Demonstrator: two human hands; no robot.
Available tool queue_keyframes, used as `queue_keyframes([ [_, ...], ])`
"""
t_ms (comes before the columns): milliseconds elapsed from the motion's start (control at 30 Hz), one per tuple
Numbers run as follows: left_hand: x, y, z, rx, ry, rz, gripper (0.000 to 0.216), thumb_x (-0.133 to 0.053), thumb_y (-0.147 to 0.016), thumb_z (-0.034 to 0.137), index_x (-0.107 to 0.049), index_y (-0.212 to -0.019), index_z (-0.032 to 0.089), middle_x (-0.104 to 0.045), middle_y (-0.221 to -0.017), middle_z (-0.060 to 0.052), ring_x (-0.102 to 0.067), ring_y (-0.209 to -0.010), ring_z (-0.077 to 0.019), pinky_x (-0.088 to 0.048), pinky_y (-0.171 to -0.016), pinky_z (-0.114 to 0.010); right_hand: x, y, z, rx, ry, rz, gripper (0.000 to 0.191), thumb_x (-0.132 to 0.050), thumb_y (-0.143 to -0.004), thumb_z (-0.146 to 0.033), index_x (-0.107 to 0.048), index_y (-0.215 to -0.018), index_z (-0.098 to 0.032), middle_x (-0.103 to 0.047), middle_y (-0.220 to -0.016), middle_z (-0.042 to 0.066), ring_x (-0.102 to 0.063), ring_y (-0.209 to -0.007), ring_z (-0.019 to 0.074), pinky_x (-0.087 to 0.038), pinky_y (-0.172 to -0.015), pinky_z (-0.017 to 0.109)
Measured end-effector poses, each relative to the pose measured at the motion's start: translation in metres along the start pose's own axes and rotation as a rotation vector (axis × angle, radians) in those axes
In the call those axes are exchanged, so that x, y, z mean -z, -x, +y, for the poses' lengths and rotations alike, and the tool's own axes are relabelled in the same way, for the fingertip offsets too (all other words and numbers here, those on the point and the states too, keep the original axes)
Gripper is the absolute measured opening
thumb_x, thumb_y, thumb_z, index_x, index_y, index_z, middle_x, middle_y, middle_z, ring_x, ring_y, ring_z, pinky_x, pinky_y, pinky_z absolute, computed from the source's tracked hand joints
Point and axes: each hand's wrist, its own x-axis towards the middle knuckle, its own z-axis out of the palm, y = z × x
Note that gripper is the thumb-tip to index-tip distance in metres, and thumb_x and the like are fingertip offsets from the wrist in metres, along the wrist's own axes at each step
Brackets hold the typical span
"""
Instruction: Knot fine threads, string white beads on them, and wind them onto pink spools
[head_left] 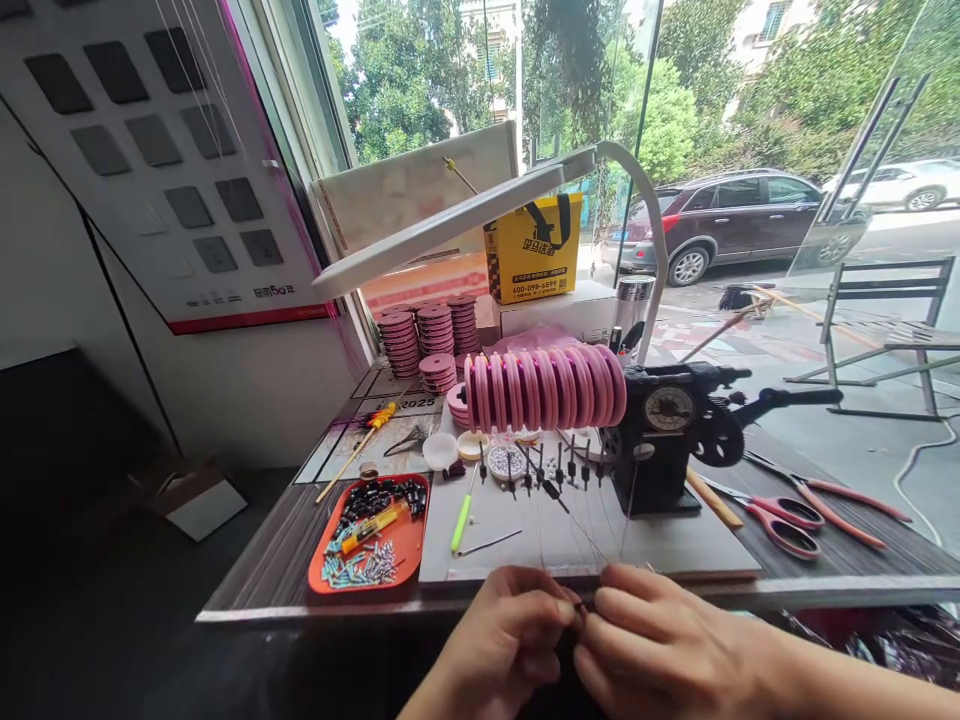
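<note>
My left hand (514, 630) is closed in a pinch at the near edge of the table, its thumb and finger on a small dark piece (580, 607) with thin line. Right against it, my right hand (664, 640) is also closed, its fingertips at the same piece; its inner fingers are partly hidden. Fine lines run up from the fingers towards a black hand-crank winder (660, 450), which carries a row of pink spools (544, 388). Several small black floats or stoppers (551, 488) hang on lines below the spools.
An orange tray (315, 570) of small parts stands left, beside a green-handled tool (463, 520). Scissors (787, 525) and pliers (840, 500) lie right. Stacked pink spools (435, 335), a yellow bag (536, 255) and a white lamp (450, 225) are behind.
</note>
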Motion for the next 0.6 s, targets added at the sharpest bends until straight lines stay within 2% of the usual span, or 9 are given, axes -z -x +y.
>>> queue_keyframes([
  [133, 0.001, -0.004, -0.004, 0.016, 0.028, -0.044, 0.005, -0.061, -0.049, 0.011, -0.058, -0.053, 0.013, -0.035, -0.044, 0.007, -0.022, -0.041, -0.0026, -0.010, -0.039, -0.016, -0.003, 0.001, 0.000, 0.015, -0.007, 0.043, 0.030, -0.031, -0.087, -0.007, -0.060, -0.082, -0.009, -0.054, -0.057, 0.003, -0.038, -0.051, 0.0140, -0.032, -0.049, 0.030],
  [200, 0.000, -0.004, -0.005, -0.044, -0.075, -0.028, 0.004, -0.060, -0.052, 0.014, -0.057, -0.054, 0.014, -0.038, -0.047, 0.006, -0.021, -0.039, -0.0024, -0.010, -0.038, -0.018, 0.002, -0.002, -0.002, -0.002, -0.065, 0.027, 0.037, -0.024, -0.091, -0.011, -0.060, -0.082, -0.010, -0.056, -0.058, 0.005, -0.040, -0.053, 0.0146, -0.034, -0.051, 0.030],
  [233, -0.001, -0.003, -0.005, -0.123, -0.188, -0.006, 0.003, -0.059, -0.054, 0.015, -0.056, -0.055, 0.014, -0.042, -0.049, 0.005, -0.024, -0.039, -0.0028, -0.013, -0.037, -0.019, 0.005, -0.004, -0.003, -0.048, -0.130, 0.025, 0.040, -0.022, -0.092, -0.014, -0.060, -0.080, -0.012, -0.057, -0.059, 0.005, -0.041, -0.055, 0.0146, -0.035, -0.052, 0.029],
  [267, -0.001, -0.002, -0.005, -0.236, -0.333, 0.026, 0.004, -0.059, -0.057, 0.016, -0.056, -0.055, 0.014, -0.046, -0.053, 0.003, -0.029, -0.040, -0.0039, -0.018, -0.038, -0.019, 0.007, -0.007, -0.005, -0.121, -0.225, 0.034, 0.041, -0.022, -0.093, -0.018, -0.059, -0.076, -0.014, -0.057, -0.060, 0.004, -0.042, -0.057, 0.0143, -0.036, -0.053, 0.028],
  [333, -0.002, 0.000, -0.009, -0.538, -0.649, 0.122, 0.009, -0.059, -0.064, 0.017, -0.057, -0.055, 0.014, -0.052, -0.063, -0.001, -0.039, -0.047, -0.0066, -0.028, -0.042, -0.020, 0.011, -0.012, -0.005, -0.371, -0.466, 0.076, 0.036, -0.032, -0.093, -0.026, -0.057, -0.070, -0.016, -0.057, -0.062, 0.003, -0.045, -0.059, 0.0126, -0.038, -0.054, 0.024],
  [433, 0.002, -0.001, -0.022, -1.088, -1.019, 0.357, 0.012, -0.052, -0.074, 0.012, -0.060, -0.065, 0.015, -0.054, -0.074, -0.004, -0.044, -0.051, -0.0081, -0.035, -0.047, -0.021, 0.011, -0.023, 0.000, -0.792, -0.911, 0.164, 0.023, -0.049, -0.086, -0.033, -0.057, -0.073, -0.016, -0.058, -0.068, 0.002, -0.051, -0.064, 0.0114, -0.041, -0.059, 0.022],
  [500, 0.008, -0.006, -0.031, -1.485, -1.205, 0.467, 0.018, -0.048, -0.075, 0.004, -0.062, -0.077, 0.015, -0.059, -0.077, -0.006, -0.049, -0.052, -0.0092, -0.038, -0.048, -0.022, 0.008, -0.029, 0.007, -0.962, -1.176, 0.208, 0.022, -0.055, -0.081, -0.036, -0.056, -0.075, -0.015, -0.058, -0.071, 0.002, -0.052, -0.066, 0.0118, -0.042, -0.062, 0.023],
  [567, 0.013, -0.011, -0.035, -1.792, -1.345, 0.431, 0.026, -0.049, -0.072, -0.002, -0.062, -0.089, 0.014, -0.066, -0.081, -0.009, -0.054, -0.054, -0.0115, -0.041, -0.050, -0.023, 0.007, -0.032, 0.013, -1.010, -1.306, 0.216, 0.024, -0.058, -0.078, -0.038, -0.054, -0.074, -0.014, -0.058, -0.070, 0.002, -0.052, -0.065, 0.0114, -0.042, -0.063, 0.023],
  [600, 0.014, -0.013, -0.035, -1.827, -1.359, 0.377, 0.028, -0.049, -0.071, -0.002, -0.062, -0.089, 0.014, -0.068, -0.081, -0.009, -0.055, -0.055, -0.0125, -0.041, -0.051, -0.024, 0.007, -0.032, 0.014, -1.011, -1.298, 0.205, 0.025, -0.058, -0.078, -0.038, -0.053, -0.073, -0.014, -0.058, -0.070, 0.002, -0.051, -0.065, 0.0114, -0.042, -0.062, 0.023],
])
